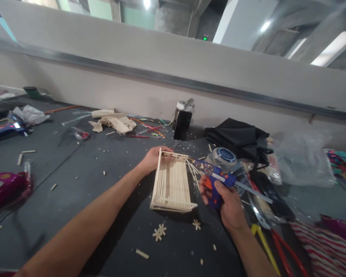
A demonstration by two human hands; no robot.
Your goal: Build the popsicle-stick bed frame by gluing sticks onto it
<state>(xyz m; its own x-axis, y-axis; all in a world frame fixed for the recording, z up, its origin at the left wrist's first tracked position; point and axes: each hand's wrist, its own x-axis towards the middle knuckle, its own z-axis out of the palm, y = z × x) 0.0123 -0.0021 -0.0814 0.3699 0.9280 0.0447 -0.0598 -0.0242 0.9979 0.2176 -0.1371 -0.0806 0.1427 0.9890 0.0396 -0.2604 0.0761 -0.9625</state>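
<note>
A small frame of pale wooden sticks (174,181), with a slatted panel and raised rails at its ends, is at the middle of the dark table. My left hand (154,157) grips its far left corner, the fingers partly hidden behind the sticks. In my right hand (226,200) is a blue glue gun (217,182) with an orange trigger; its nozzle points left at the frame's far right corner. A glue stick (255,191) protrudes from the gun's back. Loose thin sticks (193,173) lie between the frame and the gun.
Star-shaped stick pieces (160,232) lie near the front. Behind stand a black phone (182,125) and a clear jar (222,157). A black bag (236,134), plastic bags and red- and yellow-handled tools (286,252) are on the right. A magenta tool (5,188) lies at left.
</note>
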